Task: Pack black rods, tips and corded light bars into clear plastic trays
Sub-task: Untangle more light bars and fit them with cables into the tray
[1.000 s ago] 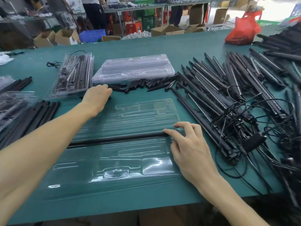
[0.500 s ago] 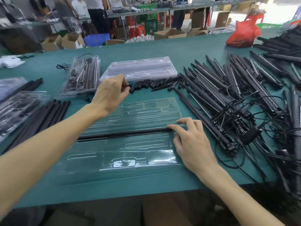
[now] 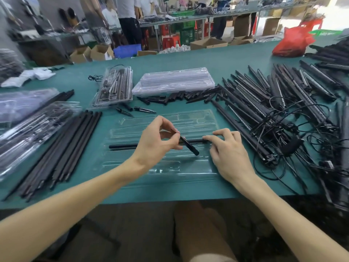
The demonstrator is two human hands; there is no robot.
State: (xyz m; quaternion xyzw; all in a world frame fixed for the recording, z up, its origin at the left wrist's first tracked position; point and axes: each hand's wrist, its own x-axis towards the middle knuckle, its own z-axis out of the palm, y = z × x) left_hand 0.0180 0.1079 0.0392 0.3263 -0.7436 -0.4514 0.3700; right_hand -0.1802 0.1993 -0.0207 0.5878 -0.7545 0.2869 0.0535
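An open clear plastic tray [image 3: 190,121] lies flat on the green table in front of me. One long black rod [image 3: 122,146] lies across its middle groove. My left hand [image 3: 157,141] pinches a short black tip [image 3: 189,147] above the tray, the tip slanting down to the right. My right hand [image 3: 227,150] rests on the tray's right side, its fingertips curled onto the rod's right end. More loose tips [image 3: 181,96] lie in a row behind the tray. A heap of corded light bars [image 3: 273,110] fills the table to the right.
A bundle of black rods [image 3: 62,150] lies at the left, beside packed trays [image 3: 28,133]. One packed tray [image 3: 115,87] and a stack of empty trays [image 3: 173,80] sit behind. A red bag [image 3: 292,42] stands far right. People stand at benches beyond the table.
My left hand drew back from the row of tips, now holding one tip over the tray. My right hand stayed on the rod's right end. The camera tilted down.
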